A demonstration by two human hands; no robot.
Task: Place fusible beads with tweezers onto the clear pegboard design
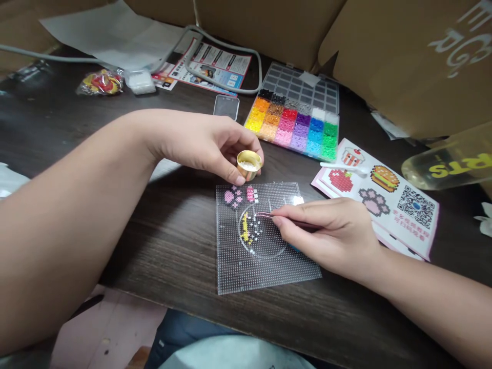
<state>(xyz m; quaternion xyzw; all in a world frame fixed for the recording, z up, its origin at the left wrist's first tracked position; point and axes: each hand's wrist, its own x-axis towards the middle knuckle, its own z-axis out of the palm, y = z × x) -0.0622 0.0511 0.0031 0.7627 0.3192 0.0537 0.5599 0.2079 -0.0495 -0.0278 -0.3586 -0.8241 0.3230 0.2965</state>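
Note:
My left hand (215,146) is closed around a small gold cup (249,171) with pale beads inside, held above the far edge of a clear pegboard (230,266). In my right hand (330,230) a pair of tweezers (286,219) is pinched, tips over the board. Whether a bead sits between the tips is too small to tell. Within a round outline on the board, yellow beads (245,229) form a curved patch, with scattered white beads beside them. Near the board's far left corner are a pink and grey paw of beads (232,197) and a small pink-and-white bead piece (251,194).
Behind the board lies an open compartment box (294,125) of colour-sorted beads. To the right are pattern sheets (388,205) with a white spoon (344,168) on them, and a clear plastic cup (446,161). A cable (226,92), leaflets (219,64) and bagged items (102,82) lie farther back.

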